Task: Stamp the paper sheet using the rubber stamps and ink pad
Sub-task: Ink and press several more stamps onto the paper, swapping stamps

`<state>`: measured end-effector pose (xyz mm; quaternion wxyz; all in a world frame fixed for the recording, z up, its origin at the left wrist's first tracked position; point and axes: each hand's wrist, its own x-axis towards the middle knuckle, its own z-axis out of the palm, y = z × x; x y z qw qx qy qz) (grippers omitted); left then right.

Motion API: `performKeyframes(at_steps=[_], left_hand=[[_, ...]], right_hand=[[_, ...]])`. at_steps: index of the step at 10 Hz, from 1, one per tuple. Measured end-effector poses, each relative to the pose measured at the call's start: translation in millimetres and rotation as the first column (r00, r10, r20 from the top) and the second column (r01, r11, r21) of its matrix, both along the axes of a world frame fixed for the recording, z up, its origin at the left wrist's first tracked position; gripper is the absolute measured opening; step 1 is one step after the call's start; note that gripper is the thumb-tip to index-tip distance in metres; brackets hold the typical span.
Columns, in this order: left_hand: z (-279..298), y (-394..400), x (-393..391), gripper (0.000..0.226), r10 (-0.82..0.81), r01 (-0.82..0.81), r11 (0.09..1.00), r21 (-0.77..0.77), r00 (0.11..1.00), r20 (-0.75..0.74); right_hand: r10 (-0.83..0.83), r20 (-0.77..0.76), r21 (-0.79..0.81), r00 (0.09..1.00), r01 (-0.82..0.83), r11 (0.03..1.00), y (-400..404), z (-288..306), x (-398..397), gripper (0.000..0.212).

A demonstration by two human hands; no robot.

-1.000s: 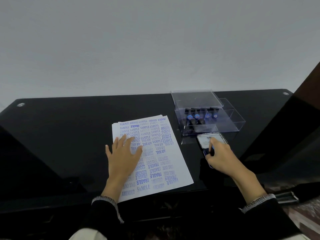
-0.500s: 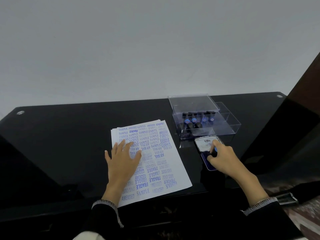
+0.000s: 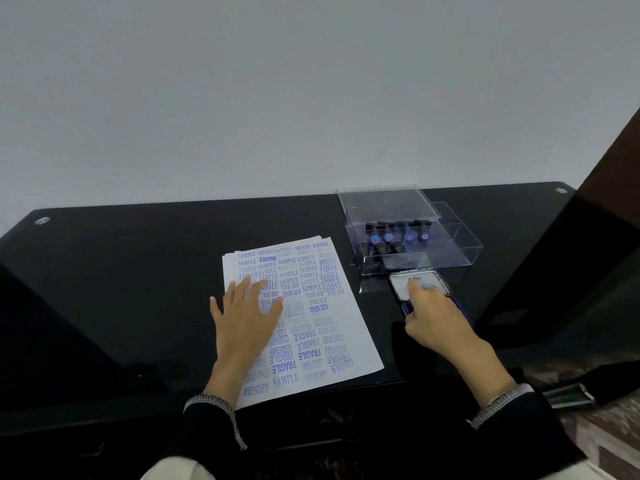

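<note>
Touching ink pad [image 3: 420, 289], right hand [image 3: 436, 320] fingers [image 3: 412, 289].

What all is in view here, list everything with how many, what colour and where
paper sheet: a small stack, white with blue stamp prints, table centre
ink pad: one, open, white lid with blue pad, right of the paper
clear box: one, transparent, behind the ink pad, lid partly over it
rubber stamps: several, black and blue, inside the box
table: one, glossy black
left hand: flat on the paper
right hand: at the ink pad; what its fingers hold is hidden
</note>
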<state>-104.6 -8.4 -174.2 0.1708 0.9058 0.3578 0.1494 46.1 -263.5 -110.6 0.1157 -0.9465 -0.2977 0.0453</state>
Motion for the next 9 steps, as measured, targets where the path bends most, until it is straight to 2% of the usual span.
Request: performKeyframes(at_steps=[1, 2, 3, 5, 6, 7, 9], left_hand=[[0, 0, 0, 0.057, -0.005, 0.005, 1.0, -0.003, 1.0, 0.003], [1, 0, 0, 0.056, -0.003, 0.003, 1.0, 0.0, 1.0, 0.01], [0, 0, 0, 0.057, -0.001, 0.001, 1.0, 0.002, 1.0, 0.008], [0, 0, 1, 0.057, 0.0, 0.0, 1.0, 0.007, 1.0, 0.005], [0, 0, 0, 0.057, 0.0, 0.0, 1.0, 0.004, 1.0, 0.005], [1, 0, 1, 0.057, 0.0, 0.0, 1.0, 0.002, 1.0, 0.001], [1, -1, -1, 0.057, 0.001, -0.001, 1.0, 0.001, 1.0, 0.005]], right_hand=[[-0.027, -0.009, 0.021, 1.0, 0.027, 0.999, 1, -2, 1, 0.019], [-0.105, -0.175, 0.178, 0.979, 0.136, 0.975, -9, -1, 10, 0.012], [-0.106, -0.259, 0.247, 0.96, 0.172, 0.954, -16, -1, 15, 0.011], [-0.061, -0.083, 0.064, 0.995, 0.066, 0.996, -2, -1, 4, 0.019], [-0.064, -0.036, 0.047, 0.997, 0.066, 0.997, 1, 1, -1, 0.018], [-0.059, -0.015, 0.043, 0.998, 0.059, 0.997, 3, 2, -3, 0.018], [-0.076, 0.01, -0.103, 0.997, 0.076, 0.992, 15, 16, -6, 0.019]])
